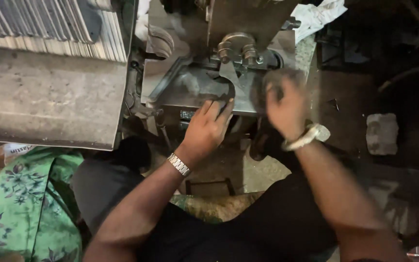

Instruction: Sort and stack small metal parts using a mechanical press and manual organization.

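Note:
My left hand point(207, 127) rests with fingers together on the front edge of a grey metal machine bed point(190, 87), touching a thin metal piece there. A metal wristwatch sits on that wrist. My right hand point(285, 106) is blurred beside the machine's right edge, and whether it holds anything is unclear. A pale band wraps that wrist. Above both hands stands the machine head with round brass-coloured fittings point(236, 46) and a pointed blade-like plate point(231, 73).
A stack of thin pale sheets point(49, 24) lies on a grey slab point(44, 97) at the left. Green flowered cloth point(20, 204) lies at lower left. A grey stone block point(381, 133) sits on the dark floor at right. White rag point(318, 14) at top.

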